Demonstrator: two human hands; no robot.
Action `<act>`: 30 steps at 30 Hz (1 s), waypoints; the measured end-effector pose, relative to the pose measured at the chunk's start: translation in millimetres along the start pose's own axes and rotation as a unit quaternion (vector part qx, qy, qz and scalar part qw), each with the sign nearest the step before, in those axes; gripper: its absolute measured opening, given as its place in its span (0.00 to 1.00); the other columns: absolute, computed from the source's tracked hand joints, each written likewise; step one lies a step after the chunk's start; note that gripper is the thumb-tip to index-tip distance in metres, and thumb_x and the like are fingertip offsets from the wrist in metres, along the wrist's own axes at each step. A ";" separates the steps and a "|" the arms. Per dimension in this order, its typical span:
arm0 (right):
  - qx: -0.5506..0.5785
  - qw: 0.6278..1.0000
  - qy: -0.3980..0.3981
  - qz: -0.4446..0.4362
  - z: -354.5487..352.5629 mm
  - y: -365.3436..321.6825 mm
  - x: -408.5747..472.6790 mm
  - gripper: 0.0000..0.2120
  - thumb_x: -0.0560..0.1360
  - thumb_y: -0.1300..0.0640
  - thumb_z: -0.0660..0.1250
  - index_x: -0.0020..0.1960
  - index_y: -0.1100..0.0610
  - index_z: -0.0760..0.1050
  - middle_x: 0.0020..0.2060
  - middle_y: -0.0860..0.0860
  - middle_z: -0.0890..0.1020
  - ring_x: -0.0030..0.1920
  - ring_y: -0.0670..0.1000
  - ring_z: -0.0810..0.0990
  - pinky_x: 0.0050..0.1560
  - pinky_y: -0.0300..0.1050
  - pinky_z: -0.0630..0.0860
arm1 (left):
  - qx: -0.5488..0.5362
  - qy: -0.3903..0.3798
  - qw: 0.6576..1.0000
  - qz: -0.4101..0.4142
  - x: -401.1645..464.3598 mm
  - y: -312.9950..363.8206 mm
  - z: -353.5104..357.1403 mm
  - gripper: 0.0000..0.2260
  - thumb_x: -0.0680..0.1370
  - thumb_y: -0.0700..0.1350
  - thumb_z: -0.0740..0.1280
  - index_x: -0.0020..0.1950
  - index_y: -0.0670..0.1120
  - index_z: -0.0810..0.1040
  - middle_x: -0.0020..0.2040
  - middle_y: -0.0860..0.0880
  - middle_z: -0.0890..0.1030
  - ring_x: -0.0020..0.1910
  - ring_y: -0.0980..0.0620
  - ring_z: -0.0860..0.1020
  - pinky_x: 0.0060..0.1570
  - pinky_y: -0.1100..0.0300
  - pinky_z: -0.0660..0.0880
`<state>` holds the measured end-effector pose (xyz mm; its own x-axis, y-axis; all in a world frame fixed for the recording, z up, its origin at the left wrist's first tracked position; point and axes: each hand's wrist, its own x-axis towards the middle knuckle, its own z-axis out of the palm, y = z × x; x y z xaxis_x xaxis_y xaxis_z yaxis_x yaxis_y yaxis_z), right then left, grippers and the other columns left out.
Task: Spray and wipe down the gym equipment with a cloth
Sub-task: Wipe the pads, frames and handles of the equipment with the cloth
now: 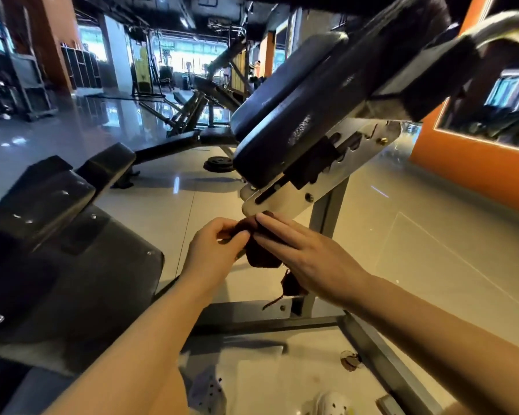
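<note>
Just below the pale adjustment plate (318, 172), the limp, light brown cloth (261, 253) is pinched by the left hand (213, 250), the right hand (306, 256) flat-fingered on it; bunch it mid-fold.

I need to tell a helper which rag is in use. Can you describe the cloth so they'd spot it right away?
Start at the big black angled pad with the slotted silver metal plate under it. Just below that plate's lower end, the left hand and right hand hold a small cloth between them. It is dark brown, crumpled and frayed, the only fabric among metal and padding.
</note>
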<state>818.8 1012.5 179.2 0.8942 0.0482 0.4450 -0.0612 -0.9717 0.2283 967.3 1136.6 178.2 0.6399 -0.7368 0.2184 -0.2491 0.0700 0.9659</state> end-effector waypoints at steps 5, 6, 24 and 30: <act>0.087 0.992 0.043 0.079 4.0 -17.8 -13.7 0.36 0.66 0.63 0.79 0.71 0.58 0.70 0.69 0.57 0.73 0.62 0.58 0.78 0.53 0.49 0.81 | 0.011 0.017 0.997 0.068 -1.0 10.1 13.0 0.07 0.78 0.40 0.67 0.48 0.53 0.77 0.49 0.53 0.79 0.52 0.53 0.79 0.46 0.64 0.79; 0.110 0.989 0.042 0.089 2.3 -16.9 -14.5 0.33 0.69 0.59 0.77 0.72 0.56 0.69 0.70 0.55 0.72 0.63 0.57 0.76 0.54 0.48 0.80 | 0.017 0.030 0.996 0.080 -2.3 12.2 16.2 0.08 0.78 0.40 0.67 0.47 0.54 0.76 0.49 0.54 0.79 0.52 0.53 0.78 0.49 0.62 0.79; 0.403 0.878 0.018 0.259 -25.4 2.4 -10.7 0.07 0.79 0.52 0.64 0.56 0.43 0.73 0.53 0.42 0.77 0.56 0.42 0.74 0.61 0.45 0.73 | 0.199 0.019 0.941 0.273 -8.7 19.6 33.4 0.08 0.75 0.39 0.72 0.52 0.49 0.84 0.48 0.54 0.82 0.51 0.53 0.79 0.52 0.60 0.76; 0.440 0.854 0.040 0.276 -28.0 8.6 -9.5 0.04 0.76 0.50 0.69 0.46 0.46 0.74 0.46 0.44 0.79 0.51 0.44 0.77 0.54 0.44 0.76 | 0.204 0.024 0.957 0.204 -12.2 21.9 32.5 0.05 0.75 0.46 0.72 0.49 0.53 0.79 0.44 0.57 0.80 0.46 0.60 0.77 0.44 0.71 0.69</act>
<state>797.4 1010.1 201.2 0.8024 -0.4907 0.3398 -0.0747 -0.6474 -0.7585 930.4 1125.2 192.1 0.4589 -0.6724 0.5807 -0.7418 0.0698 0.6670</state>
